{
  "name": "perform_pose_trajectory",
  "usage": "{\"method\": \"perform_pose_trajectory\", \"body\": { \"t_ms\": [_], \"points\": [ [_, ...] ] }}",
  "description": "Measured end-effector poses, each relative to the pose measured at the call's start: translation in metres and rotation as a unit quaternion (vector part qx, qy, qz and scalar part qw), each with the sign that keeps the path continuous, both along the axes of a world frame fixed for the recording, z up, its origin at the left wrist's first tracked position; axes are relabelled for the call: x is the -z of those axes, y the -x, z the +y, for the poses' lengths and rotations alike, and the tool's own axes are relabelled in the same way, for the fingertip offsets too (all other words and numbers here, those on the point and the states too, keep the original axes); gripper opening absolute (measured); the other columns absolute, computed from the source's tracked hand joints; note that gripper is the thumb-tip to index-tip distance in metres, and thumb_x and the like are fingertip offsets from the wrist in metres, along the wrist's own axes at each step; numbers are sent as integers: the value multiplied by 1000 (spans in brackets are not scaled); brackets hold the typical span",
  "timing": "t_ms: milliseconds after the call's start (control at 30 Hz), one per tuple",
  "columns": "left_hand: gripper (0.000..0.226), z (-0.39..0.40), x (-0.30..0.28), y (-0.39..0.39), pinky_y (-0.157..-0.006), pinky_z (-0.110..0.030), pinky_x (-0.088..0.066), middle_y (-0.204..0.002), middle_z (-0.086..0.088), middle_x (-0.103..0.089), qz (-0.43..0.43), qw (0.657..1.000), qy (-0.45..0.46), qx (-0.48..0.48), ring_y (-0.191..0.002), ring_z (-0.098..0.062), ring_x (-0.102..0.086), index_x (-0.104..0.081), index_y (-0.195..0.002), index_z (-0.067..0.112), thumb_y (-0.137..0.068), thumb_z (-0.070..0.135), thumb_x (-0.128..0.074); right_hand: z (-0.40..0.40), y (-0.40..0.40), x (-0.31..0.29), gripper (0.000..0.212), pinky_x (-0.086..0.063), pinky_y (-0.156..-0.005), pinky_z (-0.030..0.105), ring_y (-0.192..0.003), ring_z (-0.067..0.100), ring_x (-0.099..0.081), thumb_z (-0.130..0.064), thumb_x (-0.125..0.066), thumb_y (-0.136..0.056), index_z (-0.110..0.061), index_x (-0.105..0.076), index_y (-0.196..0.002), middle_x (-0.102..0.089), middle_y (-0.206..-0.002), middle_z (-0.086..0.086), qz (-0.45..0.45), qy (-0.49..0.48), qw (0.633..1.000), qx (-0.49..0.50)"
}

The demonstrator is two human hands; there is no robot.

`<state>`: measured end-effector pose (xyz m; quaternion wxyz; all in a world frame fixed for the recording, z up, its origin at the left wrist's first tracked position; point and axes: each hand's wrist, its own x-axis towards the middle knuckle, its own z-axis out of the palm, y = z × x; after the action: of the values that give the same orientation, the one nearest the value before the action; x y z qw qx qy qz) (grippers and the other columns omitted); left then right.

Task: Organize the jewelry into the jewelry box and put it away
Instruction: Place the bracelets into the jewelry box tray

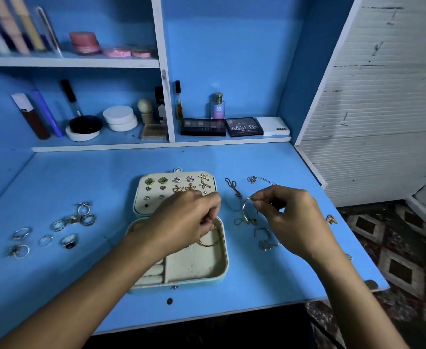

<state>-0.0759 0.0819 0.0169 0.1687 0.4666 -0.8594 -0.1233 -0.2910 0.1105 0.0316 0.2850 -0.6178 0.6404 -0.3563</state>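
Blue worktop (269,278), blue shelving behind it. Jewelry box (222,250) lies open at centre, lid panel tipped back away from the person.

Lid panel: earrings (176,183) pinned in rows — green stones, hearts, triangles, starfish, butterflies.

Lower tray: a thin bangle (210,244) lies in the large compartment; ring rolls sit at the near left, partly hidden by the forearm.

Left hand (189,222): over the tray's far edge, fingers curled downward. Grip state cannot be told; whatever is under the fingertips is hidden.

Right hand (290,220): raised just right of the box, thumb and forefinger pinched together on a gold bracelet (245,210), which hangs curved below the fingertips.

Right of the box, loose on the worktop: a dark chain (232,187), a silver chain (259,179), further bracelets (263,239) beneath the right hand, and a small gold piece (331,219) near the right edge.

Left of the box: cluster of silver rings (55,229), well apart from it.

Shelf behind: eyeshadow palettes (222,127), perfume bottle (218,106), jars and tubes.
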Motion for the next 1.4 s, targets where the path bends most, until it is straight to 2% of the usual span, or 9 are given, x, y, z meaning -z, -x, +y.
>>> {"method": "perform_pose_trajectory", "body": {
  "t_ms": [167, 333, 500, 633, 700, 800, 900, 1000, 1400],
  "points": [
    [38, 2, 5, -1, -54, -29, -38, -67, 9, -45, -4, 996, 84, 31, -63, -12, -40, -43, -77, 28, -72, 10, -75, 2, -5, 1, 16, -40, -49, 10, -56, 1, -55, -13, -68, -93, -27, -73, -86, -63, -70, -12, 4, -16, 1000, -17],
    [51, -4, 6, -1, -56, -33, -45, -67, 15, -41, 13, 993, 114, 23, -69, -11, -39, -38, -80, 30, -64, 9, -81, 2, -11, 3, 13, -44, -49, 15, -65, 12, -57, -16, -68, -93, -26, -75, -89, -65, -75, -8, 18, -27, 999, -33],
    [45, -8, 8, -8, -67, -35, -47, -71, 21, -47, 47, 998, 52, 8, -73, -3, -45, -42, -80, 34, -71, 19, -83, 4, -20, 1, 14, -44, -52, 14, -64, 3, -56, -19, -67, -93, -29, -73, -87, -62, -74, -17, 31, -21, 998, -57],
    [22, -9, 4, -20, -66, -14, -40, -77, 19, -56, 94, 995, 19, 0, -77, 2, -52, -61, -85, 25, -78, 14, -79, 2, -32, -3, 15, -40, -58, 8, -70, -3, -55, -17, -67, -93, -28, -76, -88, -62, -70, -22, 63, -13, 995, -79],
    [17, -7, -1, -25, -64, -17, -42, -77, 17, -59, 113, 993, 11, -19, -73, -4, -55, -65, -92, 26, -82, 17, -77, 1, -40, -3, 14, -39, -58, 8, -65, -4, -55, -16, -67, -92, -26, -77, -91, -59, -64, -25, 85, -10, 992, -93],
    [18, -5, -8, -29, -65, -22, -44, -77, 15, -63, 135, 990, -9, -34, -72, -12, -55, -67, -95, 27, -84, 16, -75, -2, -52, -1, 13, -40, -63, 17, -63, -1, -51, -20, -68, -90, -29, -74, -98, -63, -77, -18, 126, 4, 987, -102],
    [18, -2, -10, -33, -65, -14, -40, -74, 19, -60, 122, 992, -2, -6, -72, -3, -54, -70, -84, 29, -77, 15, -78, -3, -62, -1, 12, -50, -73, 34, -83, 16, -57, -23, -66, -89, -30, -60, -96, -68, -94, -10, 180, -6, 978, -105],
    [12, 1, -9, -36, -69, -12, -39, -77, 18, -58, 89, 996, -8, 27, -76, 4, -53, -75, -79, 27, -72, 22, -67, -2, -70, -1, 19, -51, -74, 37, -91, 27, -60, -22, -63, -89, -32, -46, -90, -67, -97, -4, 238, -7, 964, -115],
    [17, 3, 0, -29, -80, -37, -46, -80, 14, -51, 0, 997, -56, 58, -89, -7, -47, -79, -88, 37, -72, 41, -81, 2, -77, -2, 14, -32, -61, 31, -83, 27, -55, -17, -56, -87, -28, -55, -95, -61, -93, -1, 305, 30, 946, -104]
  ]
}}
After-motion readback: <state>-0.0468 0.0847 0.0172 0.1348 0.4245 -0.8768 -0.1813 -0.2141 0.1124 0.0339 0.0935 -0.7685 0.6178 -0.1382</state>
